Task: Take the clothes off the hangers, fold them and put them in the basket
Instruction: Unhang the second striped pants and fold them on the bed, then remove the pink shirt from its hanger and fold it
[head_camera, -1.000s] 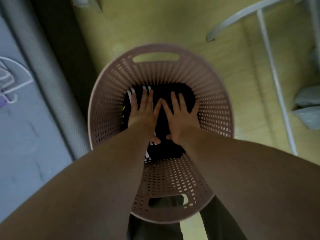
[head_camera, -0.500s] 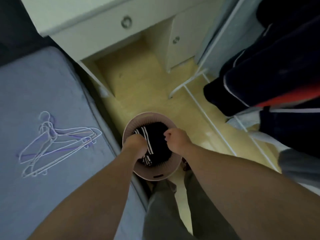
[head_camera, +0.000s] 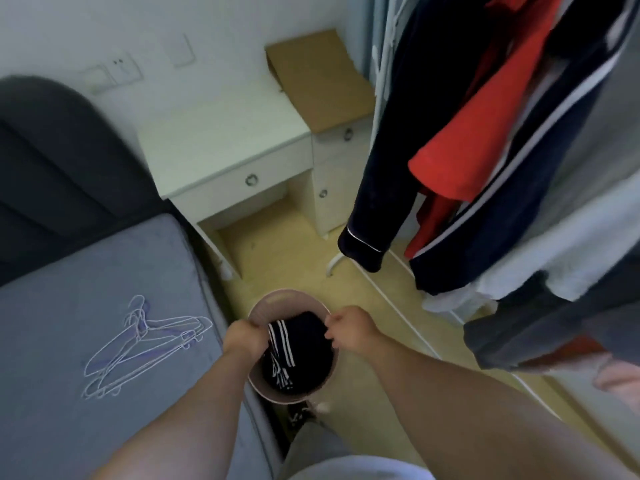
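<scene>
A pink perforated basket (head_camera: 290, 296) stands on the floor between the bed and the clothes rack. A folded black garment with white stripes (head_camera: 304, 344) lies inside it. My left hand (head_camera: 242, 337) hovers over the basket's left rim with fingers curled and nothing in it. My right hand (head_camera: 349, 329) hovers over the right rim, fingers also curled and empty. Several empty white wire hangers (head_camera: 138, 344) lie on the grey bed. More clothes hang on the rack at right: a navy jacket (head_camera: 398, 150), a red garment (head_camera: 478, 140) and grey and white pieces (head_camera: 540, 306).
The grey bed (head_camera: 69, 289) with a dark headboard fills the left. A white desk with drawers (head_camera: 221, 140) stands ahead, with a cardboard sheet (head_camera: 318, 77) on it. The rack's white floor rail (head_camera: 398, 306) runs just right of the basket.
My hands have lifted off the black garment and out of the basket, their fingers curling. The view has risen far from the basket, bringing the desk, bed and hanging clothes into sight.
</scene>
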Action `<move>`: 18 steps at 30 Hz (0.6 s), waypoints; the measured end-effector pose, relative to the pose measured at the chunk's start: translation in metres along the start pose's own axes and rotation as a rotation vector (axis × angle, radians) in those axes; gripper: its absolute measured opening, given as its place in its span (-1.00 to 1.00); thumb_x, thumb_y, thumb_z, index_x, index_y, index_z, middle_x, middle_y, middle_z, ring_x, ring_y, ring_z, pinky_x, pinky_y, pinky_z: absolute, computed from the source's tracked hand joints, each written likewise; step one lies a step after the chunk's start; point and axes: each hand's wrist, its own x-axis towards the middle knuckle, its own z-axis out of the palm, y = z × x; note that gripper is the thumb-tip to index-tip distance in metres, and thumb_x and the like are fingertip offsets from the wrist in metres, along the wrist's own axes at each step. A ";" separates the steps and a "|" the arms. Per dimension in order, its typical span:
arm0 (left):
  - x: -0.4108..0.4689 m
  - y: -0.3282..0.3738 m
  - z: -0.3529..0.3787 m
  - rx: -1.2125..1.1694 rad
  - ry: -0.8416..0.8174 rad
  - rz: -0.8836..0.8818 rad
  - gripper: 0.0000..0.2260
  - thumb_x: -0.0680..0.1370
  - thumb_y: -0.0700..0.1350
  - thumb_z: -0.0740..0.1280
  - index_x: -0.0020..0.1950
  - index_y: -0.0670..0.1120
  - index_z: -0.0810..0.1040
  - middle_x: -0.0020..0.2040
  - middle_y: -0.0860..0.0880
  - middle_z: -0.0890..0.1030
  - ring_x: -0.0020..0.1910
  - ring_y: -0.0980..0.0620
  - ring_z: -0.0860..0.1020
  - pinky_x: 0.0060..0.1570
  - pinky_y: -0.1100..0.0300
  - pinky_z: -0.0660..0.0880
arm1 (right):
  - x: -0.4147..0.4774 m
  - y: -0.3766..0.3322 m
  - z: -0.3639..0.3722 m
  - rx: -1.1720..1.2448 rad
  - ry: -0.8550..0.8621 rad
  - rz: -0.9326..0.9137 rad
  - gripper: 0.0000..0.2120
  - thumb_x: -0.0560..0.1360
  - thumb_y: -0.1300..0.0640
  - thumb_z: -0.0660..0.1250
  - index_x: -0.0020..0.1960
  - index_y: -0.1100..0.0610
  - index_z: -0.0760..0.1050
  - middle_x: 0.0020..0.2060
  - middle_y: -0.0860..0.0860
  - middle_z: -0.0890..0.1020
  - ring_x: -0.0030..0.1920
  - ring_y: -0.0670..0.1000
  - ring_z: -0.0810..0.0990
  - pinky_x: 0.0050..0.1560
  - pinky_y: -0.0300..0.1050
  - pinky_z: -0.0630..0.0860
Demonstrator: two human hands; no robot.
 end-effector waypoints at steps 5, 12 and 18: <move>-0.077 0.014 0.014 -0.231 0.138 0.012 -0.67 0.41 0.06 0.29 -0.14 -0.18 0.68 -0.18 -0.17 0.70 -0.08 -0.18 0.67 -0.07 0.02 0.61 | -0.055 0.036 -0.040 0.064 0.021 -0.146 -0.83 0.58 0.20 0.24 -0.16 0.15 0.54 -0.19 0.13 0.66 -0.33 0.02 0.57 -0.19 -0.04 0.60; -0.139 0.023 0.009 -0.595 0.300 0.051 -0.69 0.30 0.10 0.26 -0.27 -0.12 0.60 -0.25 -0.17 0.68 -0.18 -0.21 0.68 -0.05 -0.15 0.61 | -0.132 0.044 -0.079 0.052 0.101 -0.339 -0.77 0.58 0.04 0.20 -0.20 0.06 0.52 -0.18 0.05 0.70 -0.18 0.07 0.66 0.04 0.01 0.60; -0.247 0.102 -0.043 -0.680 0.482 0.263 -0.77 0.60 0.00 0.30 -0.18 -0.08 0.59 -0.25 -0.07 0.65 -0.18 -0.14 0.61 -0.08 0.03 0.54 | -0.203 0.028 -0.122 0.181 0.318 -0.536 -0.70 0.60 -0.16 0.19 -0.11 0.03 0.50 -0.19 -0.05 0.66 -0.13 0.02 0.64 0.05 0.06 0.58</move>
